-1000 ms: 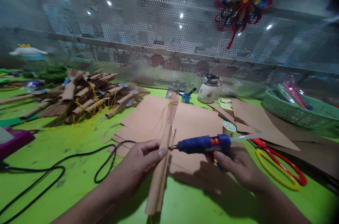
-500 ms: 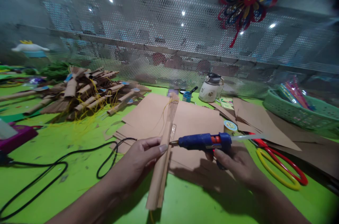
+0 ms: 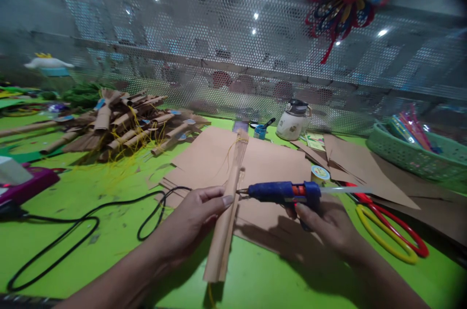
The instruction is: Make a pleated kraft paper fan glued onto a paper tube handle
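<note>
My left hand (image 3: 202,216) grips a rolled brown paper tube (image 3: 222,231), its thumb pressed on the near side. The tube's far end is pleated and tied with yellow string (image 3: 239,141); a bit of string also hangs from the near end. My right hand (image 3: 324,224) is wrapped around the handle of a blue glue gun (image 3: 284,191), with a clear glue stick (image 3: 346,190) sticking out of its back. The gun's nozzle points left and is at the tube's right edge, close to my left thumb; whether it touches I cannot tell. Brown paper sheets (image 3: 199,151) lie beneath.
A heap of similar paper tubes (image 3: 124,124) lies at the back left. A black cord (image 3: 97,211) loops from the purple power strip (image 3: 32,185). Red and yellow scissors (image 3: 390,224), a tape roll (image 3: 320,173), a white jug (image 3: 292,121) and a green basket (image 3: 408,160) are on the right.
The whole view has shifted slightly, so things sit a little farther right. Both hands keep their holds, and the glue gun's nozzle stays at the tube's edge.
</note>
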`<control>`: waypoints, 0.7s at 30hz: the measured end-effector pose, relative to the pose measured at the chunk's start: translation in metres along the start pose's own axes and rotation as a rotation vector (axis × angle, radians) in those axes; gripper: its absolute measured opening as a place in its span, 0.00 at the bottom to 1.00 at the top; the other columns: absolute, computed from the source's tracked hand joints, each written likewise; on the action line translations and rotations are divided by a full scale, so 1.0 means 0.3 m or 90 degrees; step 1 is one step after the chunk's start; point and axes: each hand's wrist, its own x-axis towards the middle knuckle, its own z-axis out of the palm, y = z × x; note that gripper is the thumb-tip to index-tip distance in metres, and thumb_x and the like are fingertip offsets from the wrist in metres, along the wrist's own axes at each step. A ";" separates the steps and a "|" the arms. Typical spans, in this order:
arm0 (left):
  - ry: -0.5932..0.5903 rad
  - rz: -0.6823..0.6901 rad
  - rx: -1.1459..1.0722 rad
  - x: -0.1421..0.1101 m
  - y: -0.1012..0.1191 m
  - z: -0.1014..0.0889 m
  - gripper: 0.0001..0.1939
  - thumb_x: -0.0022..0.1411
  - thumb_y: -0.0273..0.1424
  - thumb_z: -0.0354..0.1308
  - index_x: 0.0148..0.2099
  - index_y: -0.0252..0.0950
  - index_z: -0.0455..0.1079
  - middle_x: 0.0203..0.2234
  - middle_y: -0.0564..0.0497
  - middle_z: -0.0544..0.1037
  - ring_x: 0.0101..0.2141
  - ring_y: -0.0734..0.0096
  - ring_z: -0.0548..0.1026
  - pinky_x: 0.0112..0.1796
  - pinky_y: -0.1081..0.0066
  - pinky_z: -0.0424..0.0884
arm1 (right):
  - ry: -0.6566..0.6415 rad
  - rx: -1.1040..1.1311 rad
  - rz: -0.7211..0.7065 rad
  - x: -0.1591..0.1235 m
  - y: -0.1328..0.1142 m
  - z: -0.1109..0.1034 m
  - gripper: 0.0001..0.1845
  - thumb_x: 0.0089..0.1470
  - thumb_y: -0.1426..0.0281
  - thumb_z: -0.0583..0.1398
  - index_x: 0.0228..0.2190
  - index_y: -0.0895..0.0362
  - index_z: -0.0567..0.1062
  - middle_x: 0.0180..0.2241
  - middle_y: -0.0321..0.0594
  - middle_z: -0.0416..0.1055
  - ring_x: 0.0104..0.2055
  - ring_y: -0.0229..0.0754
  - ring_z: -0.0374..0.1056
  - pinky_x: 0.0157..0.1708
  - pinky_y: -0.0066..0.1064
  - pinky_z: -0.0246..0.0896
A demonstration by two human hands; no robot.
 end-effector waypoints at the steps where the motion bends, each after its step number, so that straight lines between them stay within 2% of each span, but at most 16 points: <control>1: 0.000 0.000 0.000 0.000 0.000 0.000 0.12 0.54 0.33 0.62 0.39 0.32 0.76 0.30 0.46 0.77 0.33 0.69 0.73 0.35 0.75 0.66 | -0.002 -0.004 -0.004 0.000 0.000 0.001 0.18 0.57 0.59 0.53 0.28 0.60 0.74 0.23 0.40 0.67 0.24 0.39 0.62 0.22 0.27 0.56; 7: 0.015 0.036 0.004 0.006 -0.004 -0.002 0.06 0.53 0.31 0.62 0.30 0.32 0.74 0.19 0.53 0.71 0.24 0.76 0.68 0.29 0.79 0.63 | -0.065 -0.023 0.025 -0.021 -0.006 -0.003 0.21 0.57 0.57 0.53 0.22 0.60 0.72 0.19 0.39 0.64 0.22 0.38 0.59 0.20 0.27 0.53; 12: 0.019 0.020 -0.001 0.011 -0.010 -0.006 0.07 0.53 0.31 0.62 0.31 0.32 0.74 0.25 0.51 0.75 0.26 0.74 0.70 0.33 0.75 0.65 | -0.137 0.023 -0.014 -0.020 -0.017 -0.012 0.16 0.57 0.60 0.53 0.33 0.59 0.75 0.28 0.41 0.72 0.31 0.43 0.67 0.30 0.29 0.62; 14: 0.017 0.019 0.008 0.013 -0.012 -0.010 0.08 0.53 0.32 0.62 0.33 0.31 0.74 0.26 0.49 0.75 0.28 0.73 0.71 0.33 0.75 0.65 | -0.126 0.006 -0.020 -0.017 -0.015 -0.011 0.16 0.57 0.61 0.53 0.32 0.59 0.75 0.28 0.41 0.71 0.30 0.42 0.67 0.30 0.29 0.62; 18: 0.023 0.021 0.025 0.015 -0.013 -0.013 0.08 0.54 0.32 0.62 0.33 0.32 0.74 0.25 0.50 0.74 0.27 0.75 0.69 0.31 0.77 0.65 | -0.046 -0.074 -0.025 -0.013 -0.002 -0.003 0.19 0.57 0.61 0.53 0.22 0.59 0.71 0.18 0.37 0.63 0.21 0.37 0.60 0.20 0.26 0.55; 21: 0.033 0.017 0.030 0.015 -0.012 -0.012 0.07 0.54 0.31 0.61 0.34 0.32 0.74 0.26 0.50 0.74 0.28 0.75 0.69 0.32 0.77 0.65 | -0.065 -0.073 -0.043 -0.011 -0.005 -0.001 0.18 0.58 0.62 0.53 0.23 0.59 0.72 0.19 0.36 0.64 0.22 0.37 0.60 0.21 0.26 0.57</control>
